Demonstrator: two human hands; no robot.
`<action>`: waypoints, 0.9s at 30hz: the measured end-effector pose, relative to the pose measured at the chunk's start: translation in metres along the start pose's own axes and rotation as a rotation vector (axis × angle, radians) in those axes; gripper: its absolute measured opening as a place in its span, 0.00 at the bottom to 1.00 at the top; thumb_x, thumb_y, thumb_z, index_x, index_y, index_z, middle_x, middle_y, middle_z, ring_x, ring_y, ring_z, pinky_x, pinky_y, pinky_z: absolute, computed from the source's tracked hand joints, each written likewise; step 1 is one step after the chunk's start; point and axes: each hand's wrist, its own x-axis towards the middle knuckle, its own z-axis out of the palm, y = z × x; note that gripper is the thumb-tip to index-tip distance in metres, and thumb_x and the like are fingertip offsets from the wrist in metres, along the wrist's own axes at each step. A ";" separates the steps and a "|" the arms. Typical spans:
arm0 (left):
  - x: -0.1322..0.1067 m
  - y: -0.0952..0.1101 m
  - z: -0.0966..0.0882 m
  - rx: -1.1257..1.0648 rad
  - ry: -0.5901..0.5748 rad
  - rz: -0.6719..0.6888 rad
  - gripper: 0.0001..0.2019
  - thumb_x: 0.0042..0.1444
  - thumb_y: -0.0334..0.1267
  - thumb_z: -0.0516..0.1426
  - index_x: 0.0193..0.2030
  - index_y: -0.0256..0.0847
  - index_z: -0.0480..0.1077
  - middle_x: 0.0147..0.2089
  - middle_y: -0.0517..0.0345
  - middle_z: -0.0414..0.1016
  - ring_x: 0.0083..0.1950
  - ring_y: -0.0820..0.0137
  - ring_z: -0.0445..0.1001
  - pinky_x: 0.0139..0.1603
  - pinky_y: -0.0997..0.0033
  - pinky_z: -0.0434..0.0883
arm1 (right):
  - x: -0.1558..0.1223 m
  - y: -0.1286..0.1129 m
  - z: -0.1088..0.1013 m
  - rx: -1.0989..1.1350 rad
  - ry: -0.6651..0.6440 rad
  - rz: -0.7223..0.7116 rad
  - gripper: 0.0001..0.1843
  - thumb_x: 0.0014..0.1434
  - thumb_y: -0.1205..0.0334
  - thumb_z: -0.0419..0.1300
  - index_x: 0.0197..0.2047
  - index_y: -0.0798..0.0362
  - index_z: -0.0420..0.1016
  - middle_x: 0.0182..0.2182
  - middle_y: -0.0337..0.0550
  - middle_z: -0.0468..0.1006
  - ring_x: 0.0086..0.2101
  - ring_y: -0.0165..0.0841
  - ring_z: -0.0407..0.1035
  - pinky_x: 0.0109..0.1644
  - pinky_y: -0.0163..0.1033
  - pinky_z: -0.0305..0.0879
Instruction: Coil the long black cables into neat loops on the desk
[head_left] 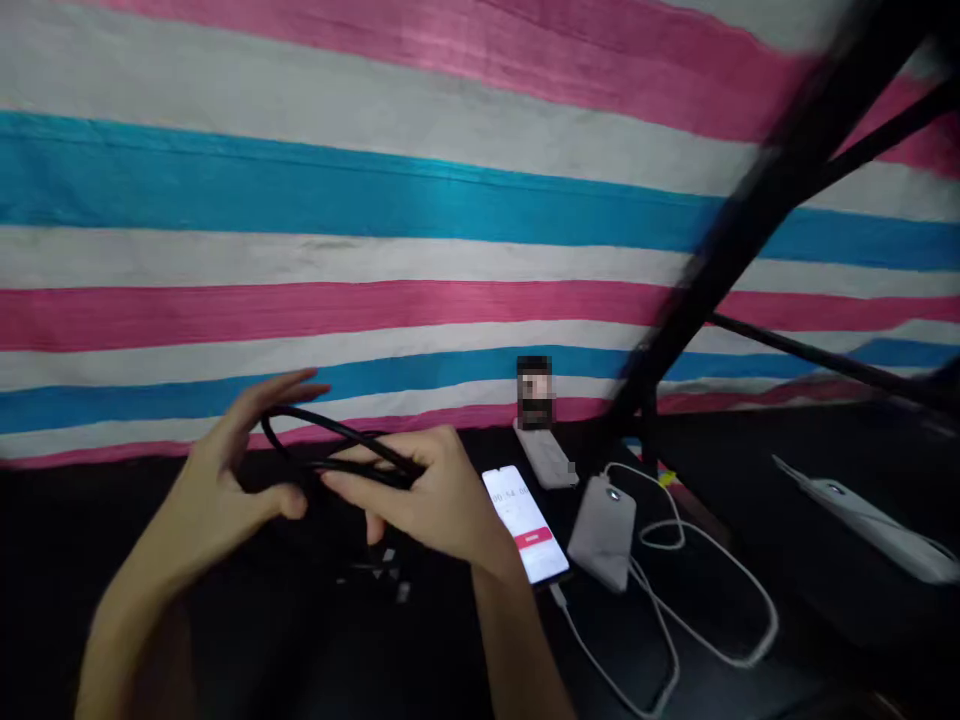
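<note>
A black cable (pixel 345 432), bent into a loop, is held up in front of me. My right hand (pixel 450 505) is closed round the cable, its thumb and fingers gripping the strands. At the loop's other end is my left hand (pixel 202 495), with thumb and fingers spread apart. The loop's bend lies close to its fingers; whether they touch it I cannot tell. Below the hands, a few small pale bits (pixel 390 570) show against the dark surface, too dim to name.
Right of my hands lies a lit phone (pixel 525 510) with a timer on screen. Beside it are a white power bank (pixel 604 530), a white cable (pixel 739 560) and another pale slab-shaped device (pixel 547 455). A white device (pixel 877 520) lies farther right. A black frame bar (pixel 720 260) slants before the striped sheet (pixel 375 190).
</note>
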 end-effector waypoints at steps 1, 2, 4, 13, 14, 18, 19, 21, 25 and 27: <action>-0.001 0.001 -0.001 0.051 -0.006 -0.033 0.40 0.34 0.67 0.60 0.56 0.60 0.62 0.55 0.58 0.70 0.58 0.54 0.65 0.57 0.55 0.61 | 0.001 0.001 -0.001 -0.001 0.029 -0.016 0.13 0.54 0.56 0.62 0.26 0.56 0.79 0.14 0.35 0.70 0.19 0.23 0.62 0.25 0.30 0.57; -0.002 0.001 -0.001 0.089 0.001 -0.063 0.36 0.34 0.64 0.62 0.53 0.58 0.66 0.52 0.58 0.72 0.54 0.55 0.68 0.54 0.57 0.63 | 0.002 0.001 -0.002 0.004 0.055 -0.027 0.14 0.54 0.55 0.62 0.24 0.56 0.78 0.15 0.35 0.70 0.19 0.23 0.62 0.25 0.30 0.57; -0.003 0.001 -0.001 0.135 0.059 -0.123 0.27 0.37 0.58 0.64 0.46 0.54 0.71 0.42 0.59 0.76 0.43 0.59 0.73 0.44 0.63 0.68 | 0.005 0.004 -0.004 0.034 0.104 -0.032 0.14 0.54 0.55 0.62 0.24 0.55 0.78 0.15 0.36 0.71 0.17 0.22 0.61 0.22 0.30 0.56; -0.003 0.005 -0.004 -0.149 0.433 -0.153 0.09 0.44 0.41 0.62 0.19 0.45 0.67 0.14 0.66 0.63 0.15 0.77 0.58 0.16 0.72 0.53 | 0.026 0.025 0.009 0.218 0.176 0.005 0.09 0.52 0.57 0.63 0.35 0.54 0.77 0.16 0.32 0.69 0.19 0.25 0.66 0.27 0.32 0.62; -0.002 0.007 -0.004 -0.188 0.505 -0.166 0.08 0.42 0.40 0.63 0.19 0.45 0.68 0.14 0.67 0.63 0.14 0.77 0.56 0.15 0.71 0.51 | 0.028 0.027 0.014 0.233 0.178 0.001 0.09 0.53 0.57 0.62 0.33 0.54 0.76 0.16 0.32 0.68 0.19 0.25 0.65 0.26 0.32 0.61; 0.002 0.013 -0.002 -0.424 0.753 -0.187 0.06 0.37 0.35 0.64 0.20 0.41 0.71 0.10 0.69 0.56 0.12 0.79 0.50 0.16 0.71 0.49 | 0.031 0.031 0.027 0.301 0.196 -0.032 0.13 0.56 0.54 0.59 0.27 0.53 0.73 0.15 0.31 0.64 0.16 0.24 0.61 0.22 0.32 0.56; 0.003 0.013 0.000 -0.482 0.778 -0.196 0.06 0.37 0.34 0.64 0.19 0.40 0.70 0.09 0.70 0.53 0.12 0.79 0.48 0.16 0.72 0.49 | 0.031 0.030 0.029 0.307 0.219 -0.038 0.15 0.55 0.53 0.59 0.24 0.53 0.71 0.14 0.31 0.62 0.15 0.23 0.57 0.21 0.32 0.53; 0.005 0.010 0.004 -0.546 0.759 -0.221 0.06 0.38 0.34 0.64 0.20 0.40 0.70 0.09 0.71 0.51 0.13 0.80 0.46 0.17 0.73 0.48 | 0.031 0.029 0.028 0.336 0.287 -0.041 0.19 0.54 0.53 0.60 0.18 0.53 0.64 0.13 0.29 0.55 0.15 0.22 0.49 0.20 0.32 0.46; 0.011 -0.006 0.016 -0.530 0.579 -0.251 0.07 0.43 0.39 0.63 0.23 0.42 0.70 0.10 0.70 0.53 0.13 0.79 0.49 0.17 0.73 0.51 | 0.031 0.028 0.020 0.425 0.405 -0.046 0.21 0.50 0.57 0.62 0.15 0.53 0.56 0.15 0.29 0.48 0.17 0.21 0.42 0.20 0.34 0.38; 0.014 -0.018 0.025 -0.460 0.521 -0.288 0.10 0.46 0.44 0.61 0.21 0.41 0.69 0.13 0.67 0.59 0.16 0.76 0.57 0.23 0.72 0.58 | 0.031 0.027 0.016 0.425 0.446 -0.065 0.20 0.49 0.58 0.62 0.14 0.53 0.57 0.15 0.29 0.48 0.17 0.22 0.41 0.20 0.34 0.38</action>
